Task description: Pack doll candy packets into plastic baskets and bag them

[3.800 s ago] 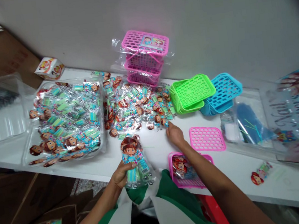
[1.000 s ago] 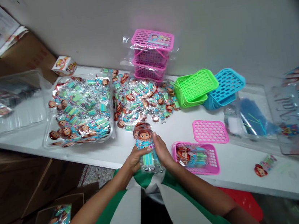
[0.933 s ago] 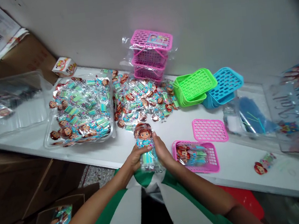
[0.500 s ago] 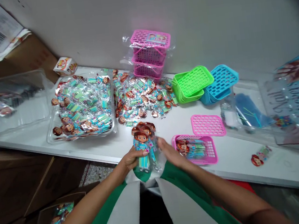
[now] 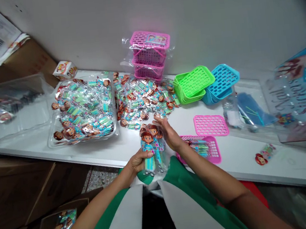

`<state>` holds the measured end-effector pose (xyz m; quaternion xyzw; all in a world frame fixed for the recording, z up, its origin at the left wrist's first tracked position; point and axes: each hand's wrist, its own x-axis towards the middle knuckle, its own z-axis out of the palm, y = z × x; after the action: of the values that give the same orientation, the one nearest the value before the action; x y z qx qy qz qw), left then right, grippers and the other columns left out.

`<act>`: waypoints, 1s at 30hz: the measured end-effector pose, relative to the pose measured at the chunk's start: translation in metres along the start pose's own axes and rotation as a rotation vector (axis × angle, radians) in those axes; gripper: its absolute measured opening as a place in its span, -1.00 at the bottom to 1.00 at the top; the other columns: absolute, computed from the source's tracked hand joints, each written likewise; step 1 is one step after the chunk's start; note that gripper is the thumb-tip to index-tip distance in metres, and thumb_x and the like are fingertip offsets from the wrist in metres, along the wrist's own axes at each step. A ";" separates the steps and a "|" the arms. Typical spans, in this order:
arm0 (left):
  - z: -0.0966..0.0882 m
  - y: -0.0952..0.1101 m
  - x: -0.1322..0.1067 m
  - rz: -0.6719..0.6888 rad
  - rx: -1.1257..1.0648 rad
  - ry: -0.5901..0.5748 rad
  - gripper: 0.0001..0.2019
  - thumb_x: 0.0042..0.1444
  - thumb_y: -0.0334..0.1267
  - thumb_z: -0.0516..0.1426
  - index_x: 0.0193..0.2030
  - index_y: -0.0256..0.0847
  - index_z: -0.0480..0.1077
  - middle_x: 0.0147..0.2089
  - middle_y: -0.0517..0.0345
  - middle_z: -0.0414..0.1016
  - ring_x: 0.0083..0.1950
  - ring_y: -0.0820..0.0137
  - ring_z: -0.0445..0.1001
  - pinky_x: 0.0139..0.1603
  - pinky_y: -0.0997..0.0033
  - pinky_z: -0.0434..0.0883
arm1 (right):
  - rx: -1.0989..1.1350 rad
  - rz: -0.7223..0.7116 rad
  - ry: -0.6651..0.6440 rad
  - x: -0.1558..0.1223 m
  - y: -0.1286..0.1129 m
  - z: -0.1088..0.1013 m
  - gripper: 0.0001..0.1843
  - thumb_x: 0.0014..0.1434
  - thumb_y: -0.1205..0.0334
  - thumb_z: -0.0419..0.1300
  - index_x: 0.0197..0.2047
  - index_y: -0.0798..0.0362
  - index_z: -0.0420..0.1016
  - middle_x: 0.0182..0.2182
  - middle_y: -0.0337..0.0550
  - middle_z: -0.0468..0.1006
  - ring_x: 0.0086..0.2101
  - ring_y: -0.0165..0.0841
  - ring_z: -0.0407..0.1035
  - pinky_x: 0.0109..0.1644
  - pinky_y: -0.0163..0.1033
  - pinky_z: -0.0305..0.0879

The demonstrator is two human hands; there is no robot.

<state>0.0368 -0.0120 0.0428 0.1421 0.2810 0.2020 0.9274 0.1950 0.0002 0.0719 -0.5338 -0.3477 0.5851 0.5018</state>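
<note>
- Left hand: closed, thumb laid across the front of a fan of clear-wrapped packets, its other fingers hidden behind them.
- Packets in hand: upright, heads above the thumb; at least two printed figures show (the full count is hidden by overlap, and the lettering is too small to read).
- Right hand: fingers extended, not curled, along the right edge of the fan; whether they grip it cannot be told.
- Pink basket: one, lidless, on the white table and partly behind the right forearm; similar packets lie inside.
- Pink lid: one, flat, just beyond the basket.
- Loose packet: one, well to the right, bearing a red-haired figure.
- Clear tray: one, at left, heaped with packets too many to count.
- Loose pile: between tray and green baskets; likewise uncountable.
- Blue baskets: nested beside the green ones, number unclear.
- Printed box, far right: reads "Nail Stickers" and "2 IN 1".
- Wrapped pink baskets: two, stacked, the upper one labelled; its wording is illegible.
</note>
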 end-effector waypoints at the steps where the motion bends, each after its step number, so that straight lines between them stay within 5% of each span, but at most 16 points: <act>1: 0.001 0.000 0.001 0.002 -0.001 0.024 -0.47 -0.23 -0.43 0.29 -0.02 -0.31 0.38 -0.19 -0.04 0.60 -0.22 0.17 0.58 -0.18 0.24 0.50 | -0.105 -0.059 0.016 0.000 0.000 0.001 -0.26 0.14 -0.35 -0.05 0.21 -0.05 0.26 0.13 -0.11 0.37 0.15 -0.21 0.22 0.26 -0.05 0.06; 6: 0.006 0.000 0.007 0.038 -0.016 0.122 -0.51 -0.22 -0.38 0.32 -0.06 -0.32 0.41 -0.28 -0.01 0.61 -0.23 0.15 0.59 -0.19 0.25 0.52 | -0.398 -0.098 0.139 0.006 0.002 0.005 -0.29 0.17 -0.27 -0.02 0.25 -0.02 0.20 0.19 -0.07 0.28 0.19 -0.21 0.14 0.30 -0.06 -0.04; 12: 0.010 0.000 0.012 0.042 -0.019 0.138 -0.47 -0.22 -0.41 0.32 -0.01 -0.28 0.38 -0.24 0.03 0.61 -0.27 0.20 0.59 -0.17 0.22 0.51 | -0.348 0.068 0.202 -0.005 0.005 0.002 -0.11 0.15 -0.33 -0.06 0.36 0.08 -0.05 0.31 0.00 0.07 0.28 -0.18 -0.03 0.34 -0.03 -0.16; 18: 0.009 -0.002 0.016 0.045 -0.011 0.147 -0.44 -0.20 -0.42 0.31 0.03 -0.29 0.36 -0.21 0.01 0.60 -0.27 0.22 0.59 -0.18 0.25 0.51 | -0.244 0.160 0.188 -0.017 0.015 -0.003 -0.08 0.14 -0.36 -0.08 0.37 0.08 -0.09 0.30 0.02 0.10 0.26 -0.19 0.02 0.33 -0.02 -0.10; 23: 0.007 -0.002 0.017 0.044 0.002 0.155 -0.43 -0.22 -0.41 0.32 0.03 -0.30 0.36 -0.22 0.00 0.60 -0.30 0.21 0.58 -0.22 0.23 0.52 | -0.226 0.102 0.178 -0.020 0.023 -0.006 -0.07 0.11 -0.36 -0.02 0.37 0.02 -0.08 0.34 -0.06 0.00 0.31 -0.21 -0.11 0.37 -0.03 -0.22; 28: 0.007 0.004 0.012 0.042 0.034 0.132 -0.47 -0.22 -0.42 0.31 -0.01 -0.29 0.39 -0.18 -0.03 0.59 -0.21 0.17 0.58 -0.17 0.22 0.51 | -0.015 0.219 0.278 -0.011 0.032 -0.021 -0.14 0.16 -0.40 -0.25 0.35 -0.05 -0.02 0.25 -0.01 0.22 0.12 -0.16 0.28 0.20 0.02 0.16; 30: 0.009 0.006 0.011 0.013 0.048 0.108 -0.48 -0.24 -0.40 0.32 -0.04 -0.30 0.40 -0.20 -0.05 0.59 -0.18 0.13 0.58 -0.18 0.21 0.51 | -0.005 0.185 0.217 -0.009 0.036 -0.024 -0.16 0.17 -0.40 -0.29 0.30 -0.03 0.13 0.12 -0.01 0.40 0.05 -0.16 0.35 0.14 0.05 0.23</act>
<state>0.0482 -0.0031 0.0471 0.1548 0.3347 0.2084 0.9059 0.2094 -0.0211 0.0359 -0.6250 -0.2423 0.5670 0.4788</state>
